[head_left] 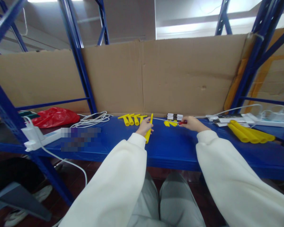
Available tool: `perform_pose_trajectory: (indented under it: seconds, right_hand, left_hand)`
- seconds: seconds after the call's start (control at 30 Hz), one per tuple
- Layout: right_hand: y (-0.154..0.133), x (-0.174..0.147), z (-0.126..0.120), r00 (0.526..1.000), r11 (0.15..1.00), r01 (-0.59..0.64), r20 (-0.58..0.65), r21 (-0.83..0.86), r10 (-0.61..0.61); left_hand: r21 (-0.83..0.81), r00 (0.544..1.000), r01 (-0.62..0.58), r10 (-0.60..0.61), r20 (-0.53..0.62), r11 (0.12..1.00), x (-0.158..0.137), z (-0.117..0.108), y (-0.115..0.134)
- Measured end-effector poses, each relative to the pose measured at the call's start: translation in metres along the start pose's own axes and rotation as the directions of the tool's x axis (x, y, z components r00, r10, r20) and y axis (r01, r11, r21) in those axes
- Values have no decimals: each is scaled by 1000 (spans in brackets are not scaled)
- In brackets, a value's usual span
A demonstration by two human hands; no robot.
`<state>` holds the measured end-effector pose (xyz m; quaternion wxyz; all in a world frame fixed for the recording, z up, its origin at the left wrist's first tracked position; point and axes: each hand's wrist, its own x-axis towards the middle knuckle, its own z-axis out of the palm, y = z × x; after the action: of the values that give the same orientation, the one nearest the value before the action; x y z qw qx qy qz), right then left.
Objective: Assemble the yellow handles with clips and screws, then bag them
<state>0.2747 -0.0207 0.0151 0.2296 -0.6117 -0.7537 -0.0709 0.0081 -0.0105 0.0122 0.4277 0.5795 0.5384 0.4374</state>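
My left hand (144, 126) is closed around a yellow plastic piece (148, 135), a tube whose flat end points up and away. In my right hand (191, 123) is a screwdriver (182, 122) with a dark red handle. Its thin shaft points left, and the tip comes close to the yellow piece; I cannot tell whether they touch. Several yellow T-shaped pieces (130, 119) lie in a row left of my left hand. Small yellow parts (170, 123) sit between my hands, in front of a stack of white sticks with black bands (175, 117).
On the blue shelf (172, 148), yellow tubes (248, 134) are bundled at the right beside white power strips (282, 118). Coiled white cable (97, 118), a red bag (55, 117) and another power strip (46, 138) are at the left. Cardboard (180, 75) closes the back.
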Motion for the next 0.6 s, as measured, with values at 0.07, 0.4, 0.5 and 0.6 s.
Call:
perform_pose_trajectory:
  seconds: [0.07, 0.4, 0.5, 0.6]
  right_hand:
    - [1, 0, 0, 999, 999, 36, 27, 19, -36]
    - [-3, 1, 3, 998, 1000, -2, -61, -6, 2]
    - [-4, -1, 2, 998, 998, 13, -63, -53, -16]
    - [-4, -1, 2, 999, 997, 43, -15, -65, -44]
  left_hand:
    - [-11, 1000, -7, 7, 4, 1000, 1, 0, -1]
    - [-6, 1000, -6, 6, 8, 1000, 4, -2, -3]
    - [0, 1000, -4, 4, 19, 1000, 2, -2, -1]
    - [2, 1000, 4, -4, 18, 1000, 2, -3, -1]
